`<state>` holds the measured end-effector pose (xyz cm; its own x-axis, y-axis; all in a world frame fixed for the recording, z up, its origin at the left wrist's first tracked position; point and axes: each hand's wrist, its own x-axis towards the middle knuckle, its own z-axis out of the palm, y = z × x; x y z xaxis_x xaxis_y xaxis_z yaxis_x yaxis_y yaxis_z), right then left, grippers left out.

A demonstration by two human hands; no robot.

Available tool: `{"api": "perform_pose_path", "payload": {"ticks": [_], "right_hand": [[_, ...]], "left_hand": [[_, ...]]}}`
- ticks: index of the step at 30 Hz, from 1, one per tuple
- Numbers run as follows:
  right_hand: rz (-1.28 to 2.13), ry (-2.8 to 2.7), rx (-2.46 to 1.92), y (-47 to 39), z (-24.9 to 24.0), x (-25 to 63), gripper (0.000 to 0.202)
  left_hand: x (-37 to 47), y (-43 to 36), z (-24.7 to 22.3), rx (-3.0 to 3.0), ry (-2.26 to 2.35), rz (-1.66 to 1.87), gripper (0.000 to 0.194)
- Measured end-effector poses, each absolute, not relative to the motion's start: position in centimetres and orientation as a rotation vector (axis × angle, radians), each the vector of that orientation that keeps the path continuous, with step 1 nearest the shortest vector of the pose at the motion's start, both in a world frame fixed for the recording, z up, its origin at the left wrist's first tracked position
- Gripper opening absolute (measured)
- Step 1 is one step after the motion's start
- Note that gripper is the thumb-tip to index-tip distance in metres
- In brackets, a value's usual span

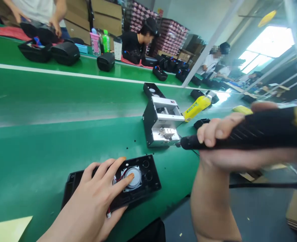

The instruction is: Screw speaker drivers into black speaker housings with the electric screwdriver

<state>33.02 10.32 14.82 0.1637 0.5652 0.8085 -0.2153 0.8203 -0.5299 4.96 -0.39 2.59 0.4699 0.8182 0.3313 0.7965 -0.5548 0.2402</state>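
Observation:
My left hand (100,185) lies over a black speaker housing (153,179), holding it at its edges with the thumb by the near side. A round silver speaker driver (133,178) shows inside, with red and black wires; the palm hides the housing's left part. My right hand (221,134) is wrapped round a black electric screwdriver (264,129), held level with its tip pointing left. That tip is beside the lower front of a metal screw feeder (160,124); whether they touch I cannot tell. My right hand is slightly blurred.
Several loose screws (127,148) lie on the green bench (37,151). Behind the feeder are another black housing (153,90) and a yellow bottle (197,107). Across the line, people handle black speaker cases (65,52). Yellow paper (9,230) lies at the near left.

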Motion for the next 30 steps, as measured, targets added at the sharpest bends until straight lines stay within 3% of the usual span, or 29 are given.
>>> {"api": "perform_pose_path", "payload": {"ticks": [8, 30], "right_hand": [[0.547, -1.155, -0.557, 16.0, 13.8, 32.3, 0.071], [0.62, -1.184, -0.59, 14.7, 12.2, 33.0, 0.077]], "left_hand": [[4.0, 0.4, 1.4, 2.889, 1.38, 0.668, 0.065], [4.0, 0.2, 2.4, 2.928, 1.387, 0.63, 0.066]]}}
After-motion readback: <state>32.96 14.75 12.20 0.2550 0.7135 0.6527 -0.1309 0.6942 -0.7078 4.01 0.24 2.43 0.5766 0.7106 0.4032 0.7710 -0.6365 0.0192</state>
